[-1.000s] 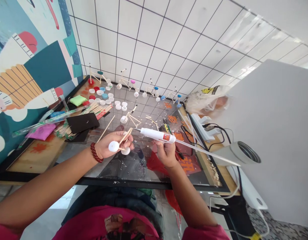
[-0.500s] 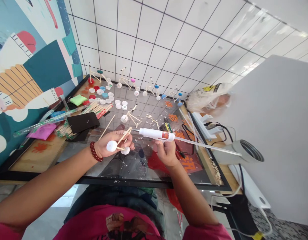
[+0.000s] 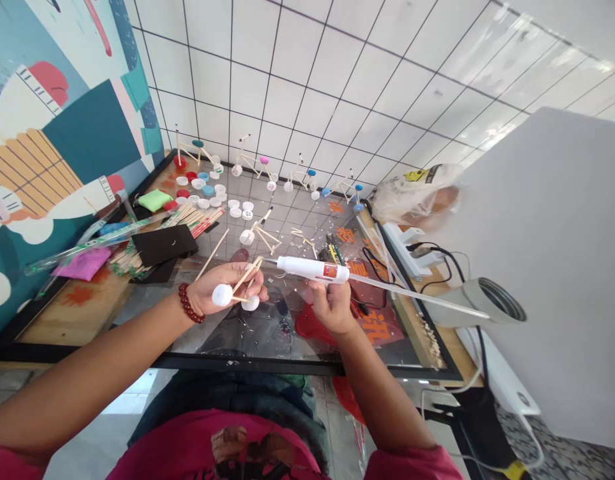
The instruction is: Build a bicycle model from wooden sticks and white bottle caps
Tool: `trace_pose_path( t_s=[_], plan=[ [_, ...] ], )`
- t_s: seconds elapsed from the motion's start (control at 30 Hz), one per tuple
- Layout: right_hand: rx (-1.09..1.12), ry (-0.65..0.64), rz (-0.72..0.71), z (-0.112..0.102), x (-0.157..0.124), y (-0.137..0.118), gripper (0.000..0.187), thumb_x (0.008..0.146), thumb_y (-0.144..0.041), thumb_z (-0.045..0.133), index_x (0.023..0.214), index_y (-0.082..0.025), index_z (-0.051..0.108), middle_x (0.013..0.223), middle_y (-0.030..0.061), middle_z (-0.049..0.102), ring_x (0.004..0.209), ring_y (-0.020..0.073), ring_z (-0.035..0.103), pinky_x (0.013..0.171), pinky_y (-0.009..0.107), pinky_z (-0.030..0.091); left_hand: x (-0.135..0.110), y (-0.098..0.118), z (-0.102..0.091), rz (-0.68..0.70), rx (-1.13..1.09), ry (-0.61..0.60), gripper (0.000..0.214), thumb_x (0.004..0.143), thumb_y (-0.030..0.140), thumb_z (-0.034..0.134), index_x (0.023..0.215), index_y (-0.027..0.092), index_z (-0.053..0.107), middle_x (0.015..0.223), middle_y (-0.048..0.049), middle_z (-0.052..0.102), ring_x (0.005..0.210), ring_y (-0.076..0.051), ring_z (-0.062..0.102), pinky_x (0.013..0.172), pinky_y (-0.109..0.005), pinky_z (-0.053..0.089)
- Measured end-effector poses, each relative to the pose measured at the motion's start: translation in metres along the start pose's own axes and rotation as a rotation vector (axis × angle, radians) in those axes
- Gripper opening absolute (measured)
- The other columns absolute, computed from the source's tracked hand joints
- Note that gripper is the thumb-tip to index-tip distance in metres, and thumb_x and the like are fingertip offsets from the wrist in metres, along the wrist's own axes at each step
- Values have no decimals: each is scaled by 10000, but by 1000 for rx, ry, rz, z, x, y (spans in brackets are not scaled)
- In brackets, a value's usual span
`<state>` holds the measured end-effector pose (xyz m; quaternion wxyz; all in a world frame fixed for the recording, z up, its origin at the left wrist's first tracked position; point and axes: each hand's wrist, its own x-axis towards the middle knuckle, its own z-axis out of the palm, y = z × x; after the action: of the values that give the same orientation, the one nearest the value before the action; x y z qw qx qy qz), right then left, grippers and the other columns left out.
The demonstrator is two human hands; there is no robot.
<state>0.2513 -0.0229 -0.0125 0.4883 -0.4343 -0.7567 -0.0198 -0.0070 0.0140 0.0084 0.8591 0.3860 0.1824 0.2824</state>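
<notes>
My left hand (image 3: 226,287), a beaded bracelet at its wrist, is closed on a small frame of wooden sticks (image 3: 248,272) with white bottle caps (image 3: 222,295) at its ends. In my right hand (image 3: 333,305) is a white hot glue gun (image 3: 310,269), pointing left. Its metal nozzle is at the tip of the stick frame; whether they touch I cannot tell. A long clear glue stick (image 3: 417,293) sticks out of the gun's back. Just beyond my left hand stands another stick-and-cap frame (image 3: 264,233) with a dark stick end.
Several finished stick models (image 3: 297,177) line the back by the tiled wall. Loose bottle caps (image 3: 234,208), wooden sticks (image 3: 194,217) and black card (image 3: 166,245) lie at the left. At the right are a power strip (image 3: 410,250), cables and a grey cylinder (image 3: 477,303).
Almost nothing differs. Both hands, the stick frame and the glue gun hold nearly the same position, and the view has shifted very slightly.
</notes>
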Motion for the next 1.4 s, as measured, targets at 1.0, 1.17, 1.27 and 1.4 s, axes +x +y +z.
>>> trace_pose_path(
  t_s=[1.0, 1.17, 1.27, 1.4],
  plan=[
    [131, -61, 136, 4, -2, 4, 276, 964, -422, 504, 977, -190, 653, 898, 103, 692, 891, 259, 663, 825, 429, 533, -5, -6, 12, 639, 1209, 727, 238, 875, 341, 626, 840, 173, 791, 702, -41, 747, 611, -153, 625, 586, -256, 451],
    [85, -69, 202, 3, 0, 7, 310, 961, -437, 493, 911, -191, 675, 855, 99, 701, 834, 256, 667, 782, 420, 529, -5, -6, 11, 659, 1209, 722, 215, 873, 327, 637, 839, 178, 787, 676, -29, 737, 603, -146, 621, 566, -252, 431],
    [102, -65, 209, 3, 0, 7, 318, 961, -447, 486, 917, -192, 672, 860, 96, 707, 858, 256, 668, 799, 422, 530, -5, -6, 11, 652, 1209, 718, 215, 876, 329, 635, 837, 182, 787, 684, -27, 739, 608, -145, 620, 572, -252, 427],
    [140, -81, 181, 2, -3, 6, 299, 953, -440, 500, 966, -190, 663, 880, 92, 705, 890, 254, 666, 830, 428, 532, -6, -6, 13, 615, 1197, 727, 230, 877, 344, 633, 861, 181, 794, 733, -39, 753, 636, -150, 628, 578, -252, 430]
  ],
)
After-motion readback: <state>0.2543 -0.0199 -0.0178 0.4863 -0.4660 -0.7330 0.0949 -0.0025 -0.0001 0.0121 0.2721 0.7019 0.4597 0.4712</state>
